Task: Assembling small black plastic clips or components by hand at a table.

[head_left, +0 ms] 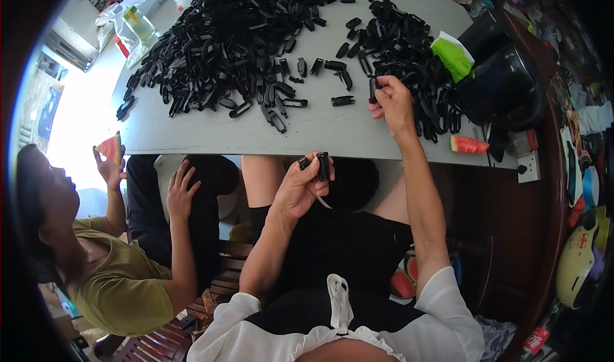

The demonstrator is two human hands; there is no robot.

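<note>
Tabletop (211, 135), pale grey, fills the upper middle of the view. Big heap of black plastic clips (236, 36) covers its far left and centre; smaller heap (409, 55) sits far right, w/ loose clips scattered between the two. Dark rounded helmet-like thing (505, 84) stands at the right end, green-and-white packet (453, 55) leaning against it. Watermelon slice (469, 145) lies near the right front edge. Another person (109, 259) in an olive top sits at left, one hand raising a watermelon piece (110, 148), the other resting on a dark-trousered knee. Plastic bag w/ a jar (137, 20) sits far left on the tabletop. Right hand (391, 103) is over the tabletop at the edge of the smaller heap, fingers pinching one clip (373, 88). Left hand (299, 186) is below the front edge, above the lap, fingers curled round a black clip (322, 165), a thin pale strip hanging under it.
</note>
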